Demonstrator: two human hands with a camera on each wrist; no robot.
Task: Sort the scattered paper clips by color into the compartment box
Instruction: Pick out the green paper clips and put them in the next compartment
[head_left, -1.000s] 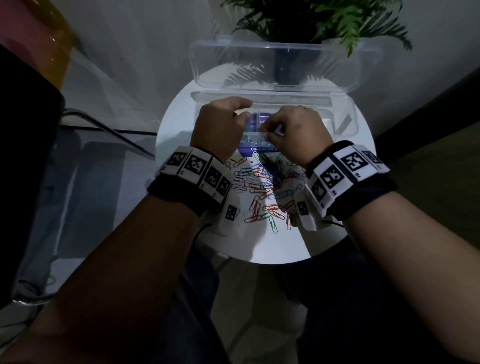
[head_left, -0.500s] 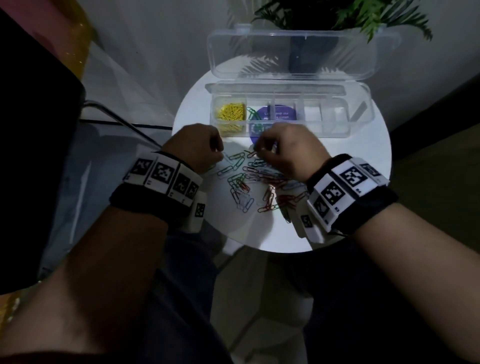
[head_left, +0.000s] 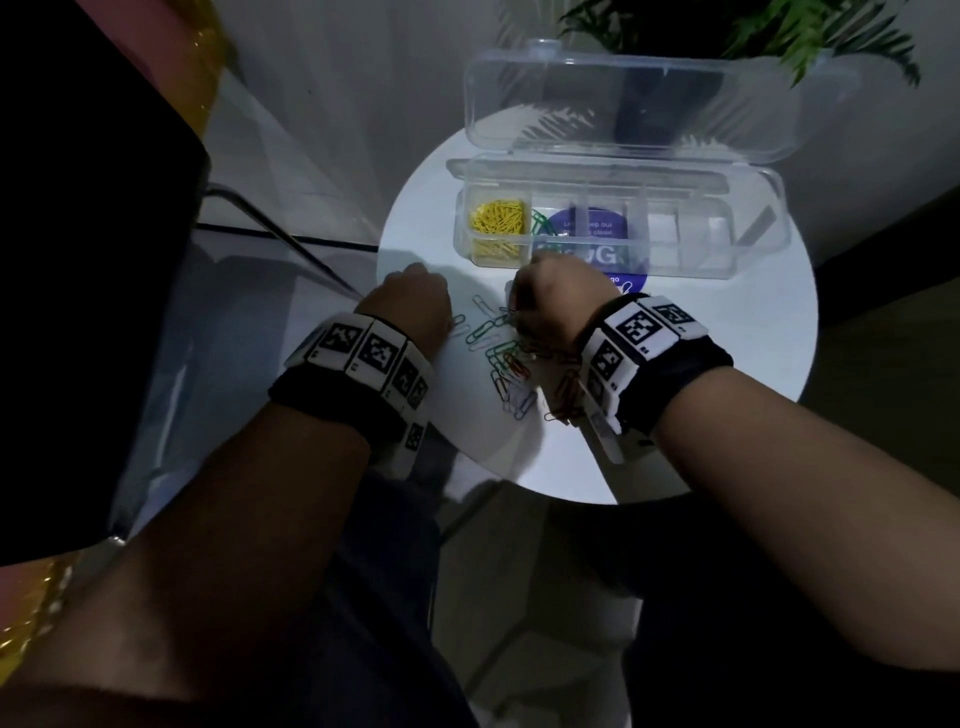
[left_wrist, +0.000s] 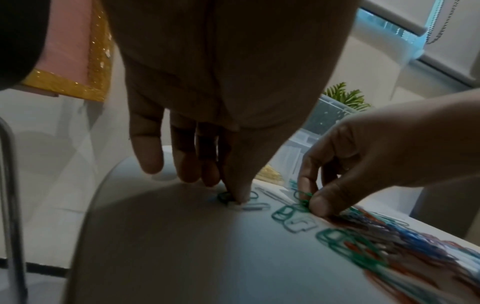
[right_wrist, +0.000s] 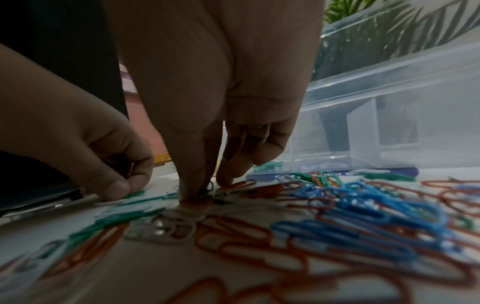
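A pile of green, red, blue and white paper clips (head_left: 511, 364) lies on the round white table (head_left: 727, 338). Behind it stands the clear compartment box (head_left: 753, 249), lid up, with yellow clips (head_left: 496, 218) in its leftmost compartment and green clips (head_left: 540, 221) in the one beside it. My left hand (head_left: 415, 291) is at the pile's left edge, thumb and forefinger pinching a green clip (left_wrist: 224, 196) against the table. My right hand (head_left: 519, 306) pinches green clips (left_wrist: 303, 197) at the pile's far side; its fingertips (right_wrist: 187, 191) touch the table.
A potted plant (head_left: 779, 31) stands behind the raised lid (head_left: 623, 104). A purple round sticker (head_left: 631, 283) lies under the box. A metal chair frame (head_left: 270, 228) and the floor lie left of the table. The table's near rim is close to my wrists.
Both hands came back from over the box to the pile and lowered onto it. Each now pinches green clips. The box interior is uncovered.
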